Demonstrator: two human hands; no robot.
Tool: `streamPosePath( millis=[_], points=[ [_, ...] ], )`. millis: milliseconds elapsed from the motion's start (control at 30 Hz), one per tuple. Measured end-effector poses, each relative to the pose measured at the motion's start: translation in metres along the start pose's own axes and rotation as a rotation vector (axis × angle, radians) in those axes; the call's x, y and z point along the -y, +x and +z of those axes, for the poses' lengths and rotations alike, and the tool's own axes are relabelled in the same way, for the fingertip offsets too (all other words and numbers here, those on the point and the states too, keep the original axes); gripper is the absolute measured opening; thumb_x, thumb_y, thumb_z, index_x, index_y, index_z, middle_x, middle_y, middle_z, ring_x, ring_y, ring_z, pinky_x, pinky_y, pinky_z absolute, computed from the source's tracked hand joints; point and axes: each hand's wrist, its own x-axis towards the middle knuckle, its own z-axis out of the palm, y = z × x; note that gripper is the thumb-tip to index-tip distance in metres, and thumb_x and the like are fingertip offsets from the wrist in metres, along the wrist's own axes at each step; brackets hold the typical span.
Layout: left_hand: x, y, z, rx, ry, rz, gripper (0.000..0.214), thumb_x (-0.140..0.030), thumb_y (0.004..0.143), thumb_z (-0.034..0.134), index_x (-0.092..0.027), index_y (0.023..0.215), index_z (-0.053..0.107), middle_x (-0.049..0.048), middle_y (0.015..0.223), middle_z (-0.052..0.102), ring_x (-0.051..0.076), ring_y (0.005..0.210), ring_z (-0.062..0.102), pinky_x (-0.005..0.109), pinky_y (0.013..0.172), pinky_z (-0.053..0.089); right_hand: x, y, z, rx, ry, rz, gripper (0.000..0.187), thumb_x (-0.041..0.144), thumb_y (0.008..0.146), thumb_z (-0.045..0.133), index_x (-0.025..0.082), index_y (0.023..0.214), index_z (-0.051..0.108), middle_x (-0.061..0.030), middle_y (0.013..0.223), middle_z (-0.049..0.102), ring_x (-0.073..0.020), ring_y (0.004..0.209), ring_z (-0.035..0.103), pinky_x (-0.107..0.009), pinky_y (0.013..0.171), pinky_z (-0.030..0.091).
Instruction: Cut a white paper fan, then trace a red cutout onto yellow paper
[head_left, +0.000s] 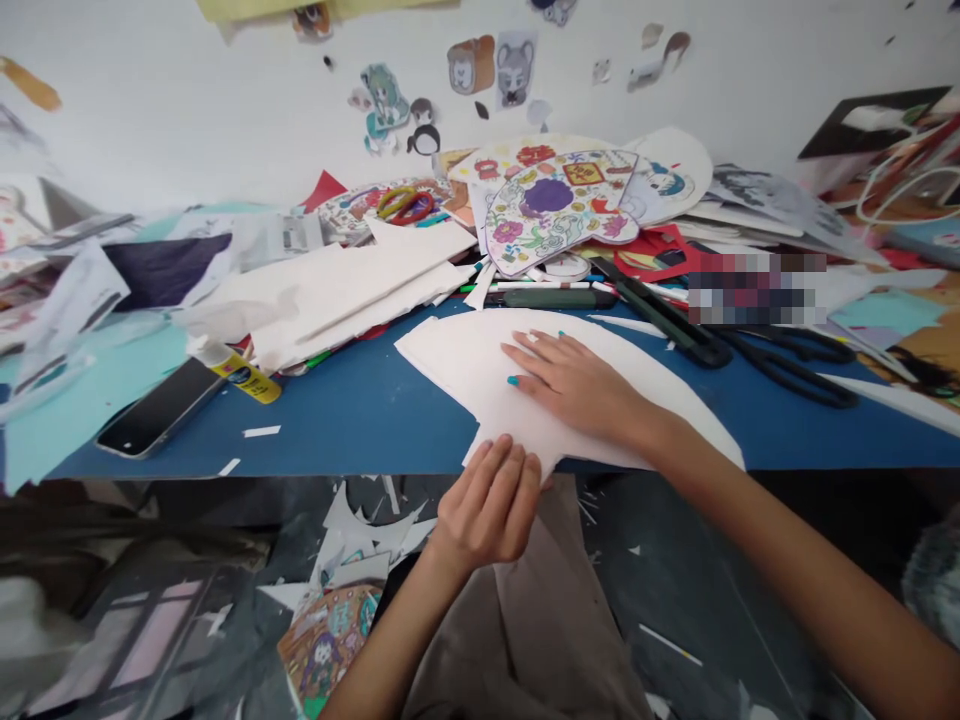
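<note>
White card sheet (pixel 480 370), fan-shaped, lies flat on the blue tabletop (pixel 360 420). Right hand (pixel 577 385) rests palm-down on the sheet, fingers spread, nails teal. Left hand (pixel 487 505) is apart from it, fingers loosely curved, tips at the sheet's near edge, no grip seen. Further out: black-handled scissors (pixel 780 372) to the right; smartphone (pixel 157 405) and glue stick (pixel 247 378) to the left.

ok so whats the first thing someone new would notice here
The large white fan-shaped card on the blue tabletop catches the eye first, at the front edge, with the right hand flat on it and the left hand at its lower tip. Behind it, atop the pile, sits a bright flowered fan-shaped paper with a purple centre. Black-handled scissors lie to the right.
</note>
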Motion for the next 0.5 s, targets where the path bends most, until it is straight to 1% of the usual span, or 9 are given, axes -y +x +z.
streamPosePath(
  millis=[133,233,267,333,367,433,500],
  points=[
    [-0.005,-0.001,0.002,0.011,-0.009,-0.078,0.016,-0.016,0.081,0.063,-0.005,0.092,0.063,0.0106,0.083,0.07,0.023,0.088,0.068,0.032,0.082,0.057,-0.001,0.0,-0.002,-0.013,0.014,-0.005,0.053,0.041,0.096,0.026,0.017,0.141,0.037,-0.0079,0.148,0.031,-0.0245,0.136,0.028,-0.049,0.11,0.024],
    [-0.003,-0.002,0.001,0.005,-0.018,-0.093,0.016,-0.017,0.08,0.064,-0.005,0.092,0.063,0.0099,0.083,0.07,0.022,0.088,0.068,0.031,0.083,0.056,-0.001,0.001,-0.001,-0.022,0.023,-0.005,0.052,0.041,0.096,0.027,0.018,0.141,0.037,-0.0074,0.148,0.031,-0.0245,0.136,0.029,-0.049,0.11,0.024],
    [0.0,-0.002,0.0,0.016,-0.043,-0.091,0.017,-0.018,0.081,0.064,-0.006,0.092,0.063,0.0095,0.083,0.07,0.021,0.088,0.068,0.03,0.083,0.055,-0.001,0.001,0.0,-0.022,0.026,-0.004,0.052,0.04,0.096,0.028,0.018,0.141,0.038,-0.0077,0.148,0.031,-0.0247,0.136,0.029,-0.049,0.11,0.025],
    [0.007,-0.001,-0.002,0.083,-0.107,-0.072,0.014,-0.018,0.085,0.059,-0.008,0.094,0.063,0.0087,0.087,0.07,0.02,0.09,0.067,0.031,0.086,0.054,-0.001,0.002,0.001,-0.035,0.04,-0.001,0.05,0.038,0.095,0.029,0.016,0.14,0.04,-0.0088,0.147,0.032,-0.0256,0.136,0.029,-0.05,0.109,0.024],
    [0.011,0.0,-0.004,0.128,-0.134,-0.054,0.013,-0.016,0.087,0.054,-0.009,0.095,0.062,0.0081,0.089,0.07,0.02,0.092,0.067,0.032,0.088,0.053,-0.001,0.002,0.0,-0.053,0.058,-0.009,0.05,0.037,0.096,0.03,0.015,0.138,0.042,-0.0094,0.146,0.034,-0.0256,0.135,0.03,-0.05,0.109,0.024],
    [0.021,0.006,-0.008,0.201,-0.162,-0.01,0.015,-0.012,0.088,0.048,-0.011,0.095,0.061,0.007,0.092,0.07,0.021,0.095,0.066,0.036,0.089,0.052,-0.002,-0.002,-0.008,-0.105,0.122,-0.067,0.049,0.037,0.097,0.027,0.013,0.132,0.05,-0.0099,0.141,0.042,-0.0239,0.132,0.037,-0.047,0.109,0.027],
    [0.032,0.019,-0.015,0.198,-0.176,0.026,0.013,-0.01,0.087,0.049,-0.012,0.094,0.061,0.0059,0.091,0.07,0.022,0.095,0.065,0.038,0.088,0.052,-0.001,-0.01,-0.025,-0.17,0.179,-0.179,0.053,0.042,0.097,0.022,0.013,0.124,0.057,-0.0089,0.131,0.054,-0.0216,0.123,0.048,-0.043,0.106,0.033]
  ],
)
